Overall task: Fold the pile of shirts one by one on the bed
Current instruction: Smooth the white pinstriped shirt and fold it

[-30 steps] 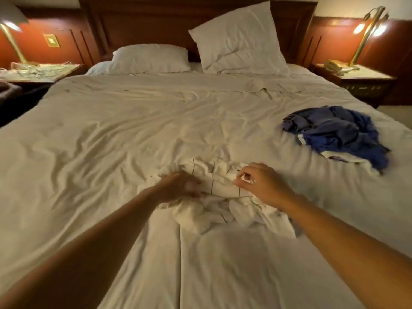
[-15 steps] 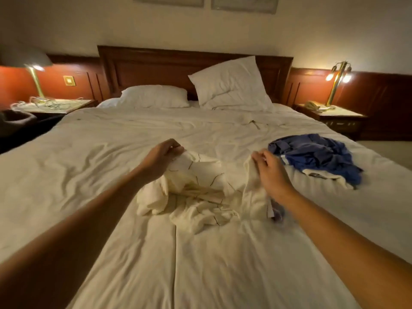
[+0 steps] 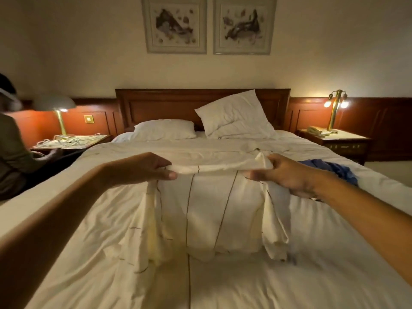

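- Held up at centre frame: a cream shirt (image 3: 214, 208) with thin dark lines, top edge stretched level, lower hem trailing onto the bed (image 3: 312, 275).
- Pinched at both top corners: left hand (image 3: 142, 168) with thumb under and fingers over the cloth, right hand (image 3: 289, 177) gripping the opposite corner the same way.
- Best handled by holding that top edge taut, shaking the bunched side folds loose, then lowering it hem first onto the bedding at lower centre.
- Probably worth spreading the sleeves before laying it flat, to avoid trapped creases.
- Just behind the right hand, at centre right: the blue pile of shirts (image 3: 334, 170), near the bed's right edge; safer to land short of it.
- Open bedding across the lower frame and left of centre.
- Well back at upper centre: pillows (image 3: 234, 117).
- At the far left edge: another person (image 3: 13, 152), seated near a nightstand (image 3: 73, 141).
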